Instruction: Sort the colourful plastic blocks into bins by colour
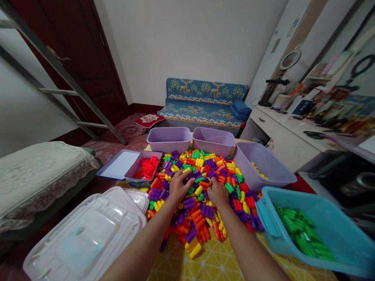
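Note:
A wide heap of plastic tube-shaped pieces (207, 211) in purple, orange, yellow, green and red spreads in front of me. Over its left middle is my left hand (179, 186), thumb and fingers apart, fingertips beside a yellow piece (186, 170). My right hand (217, 193) reaches into the heap a little to the right, its fingers curled downward; whatever they hold is hidden. Red pieces (149, 168) lie in a box (137, 182) at the left. Green pieces (301, 230) fill part of a blue tub (274, 234) at the right.
Two lilac bins (169, 146) stand behind the heap. A third lilac bin (272, 183) on the right holds a few yellow pieces (259, 171). Clear lids (84, 238) are stacked at left front. A yellow patterned cloth (213, 259) covers the table. Beyond is a blue sofa (202, 103).

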The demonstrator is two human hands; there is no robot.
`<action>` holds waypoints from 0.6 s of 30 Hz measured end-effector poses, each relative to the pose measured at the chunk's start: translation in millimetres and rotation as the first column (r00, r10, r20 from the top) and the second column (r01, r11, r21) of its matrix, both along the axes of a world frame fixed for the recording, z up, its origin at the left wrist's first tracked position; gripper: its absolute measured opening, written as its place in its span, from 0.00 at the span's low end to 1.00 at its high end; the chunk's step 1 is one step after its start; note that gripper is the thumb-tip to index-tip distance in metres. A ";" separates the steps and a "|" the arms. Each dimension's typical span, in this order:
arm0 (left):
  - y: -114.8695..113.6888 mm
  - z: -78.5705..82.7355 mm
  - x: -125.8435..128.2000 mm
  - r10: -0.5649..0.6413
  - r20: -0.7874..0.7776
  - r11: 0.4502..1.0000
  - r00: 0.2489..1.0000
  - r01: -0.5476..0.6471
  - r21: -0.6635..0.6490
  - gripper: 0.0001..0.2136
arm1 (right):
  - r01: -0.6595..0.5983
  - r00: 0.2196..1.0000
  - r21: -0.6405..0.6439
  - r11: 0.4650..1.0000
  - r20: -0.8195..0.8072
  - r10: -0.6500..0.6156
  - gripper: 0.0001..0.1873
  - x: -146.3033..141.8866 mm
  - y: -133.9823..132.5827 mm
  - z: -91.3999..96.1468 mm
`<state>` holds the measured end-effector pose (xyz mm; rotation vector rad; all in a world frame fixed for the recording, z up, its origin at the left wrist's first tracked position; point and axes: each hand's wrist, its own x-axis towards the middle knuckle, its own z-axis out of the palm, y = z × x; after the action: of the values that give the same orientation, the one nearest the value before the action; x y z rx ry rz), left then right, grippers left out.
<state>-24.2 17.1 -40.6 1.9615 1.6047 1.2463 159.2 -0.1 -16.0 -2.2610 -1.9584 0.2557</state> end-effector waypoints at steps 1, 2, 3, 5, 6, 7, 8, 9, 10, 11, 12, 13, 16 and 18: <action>0.5 -0.7 0.0 -0.003 0.012 1.000 1.000 0.003 0.003 0.15 | -0.001 1.000 0.001 1.000 0.000 0.001 0.10 0.2 0.0 -0.2; 1.2 -1.4 0.0 -0.005 0.030 1.000 1.000 0.005 0.005 0.14 | -0.003 1.000 0.002 1.000 -0.002 0.003 0.10 0.4 0.1 -0.5; 2.0 -2.4 0.0 -0.003 0.050 1.000 0.999 0.003 0.005 0.13 | -0.002 1.000 0.001 1.000 -0.006 0.002 0.10 0.6 0.1 -0.8; 4.4 -4.7 0.0 0.012 0.093 1.000 0.996 -0.012 0.003 0.12 | 0.000 1.000 0.000 1.000 -0.020 0.000 0.10 0.9 0.1 -1.1; 5.7 -6.0 -0.1 0.023 0.112 1.000 0.993 -0.024 0.007 0.12 | 0.002 1.000 -0.002 1.000 -0.030 -0.002 0.10 0.9 0.0 -0.9; 7.1 -7.3 -0.2 0.029 0.125 0.999 0.992 -0.031 0.013 0.11 | 0.004 0.999 -0.002 1.000 -0.038 -0.004 0.10 0.8 -0.2 -0.4; 8.5 -8.6 -0.3 0.031 0.134 0.999 0.990 -0.034 0.022 0.11 | 0.007 0.999 -0.003 1.000 -0.046 -0.007 0.10 0.6 -0.4 0.2; 9.6 -9.7 -0.4 0.031 0.141 0.999 0.990 -0.036 0.032 0.11 | 0.009 0.999 -0.005 1.000 -0.051 -0.009 0.10 0.3 -0.7 1.0; 10.5 -10.5 -0.5 0.029 0.146 0.998 0.989 -0.036 0.042 0.11 | 0.012 0.998 -0.009 1.000 -0.056 -0.012 0.10 0.0 -0.9 1.9; 11.1 -11.0 -0.5 0.026 0.151 0.998 0.988 -0.034 0.050 0.11 | 0.015 0.998 -0.012 1.000 -0.059 -0.015 0.10 -0.3 -1.2 2.7; 11.2 -11.1 -0.4 0.022 0.155 0.998 0.988 -0.031 0.056 0.11 | 0.018 0.998 -0.015 1.000 -0.062 -0.018 0.10 -0.5 -1.4 3.4; 11.0 -10.8 -0.2 0.017 0.162 0.998 0.987 -0.027 0.060 0.11 | 0.020 0.998 -0.016 1.000 -0.063 -0.021 0.10 -0.6 -1.6 3.9; 8.8 -7.6 0.3 0.002 0.178 0.997 0.984 -0.017 0.078 0.11 | 0.020 0.998 -0.006 1.000 -0.061 -0.020 0.10 -0.6 -2.1 4.9; 6.9 -4.5 0.3 0.003 0.188 0.996 0.982 -0.019 0.086 0.10 | 0.014 0.998 0.002 1.000 -0.060 -0.014 0.10 -0.5 -2.1 5.0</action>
<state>-23.9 24.1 -45.1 1.8244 1.4932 1.4814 158.7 -2.2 -11.0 -2.2376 -1.9111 0.3154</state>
